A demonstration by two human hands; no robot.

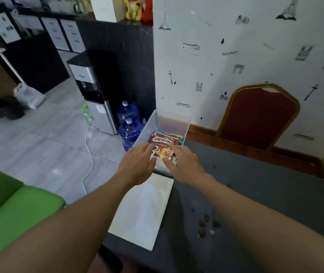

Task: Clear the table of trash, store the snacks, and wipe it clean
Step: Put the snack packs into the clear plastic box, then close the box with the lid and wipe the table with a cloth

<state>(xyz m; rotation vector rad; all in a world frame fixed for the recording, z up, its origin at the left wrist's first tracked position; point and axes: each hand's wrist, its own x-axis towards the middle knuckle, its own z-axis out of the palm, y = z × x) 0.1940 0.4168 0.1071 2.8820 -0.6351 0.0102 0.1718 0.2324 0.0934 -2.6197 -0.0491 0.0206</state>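
Reaching forward over the dark table (255, 184), both hands meet at a Koko Krunch cereal packet (164, 143) that stands tilted in a clear plastic storage bin (149, 125) at the table's far corner. The left hand (137, 164) lies with fingers spread loosely against the packet's left edge, and the right hand (184, 164) touches its lower right side with fingers extended; neither seems closed around it, though the fingertips are partly hidden, so I cannot tell how firm the contact is. Behind the packet a blue and green wrapper (181, 139) already sits in the bin. A white lid (143, 211) lies flat on the table just before the bin, and brown cereal crumbs (206, 223) are scattered near the right forearm. The storing step looks nearly finished. The risk is that the bin, perched close to the table edge above the blue water jugs (129, 131), gets nudged off by too hard a push, or that the forearm drags the crumbs onto the floor before any wiping.
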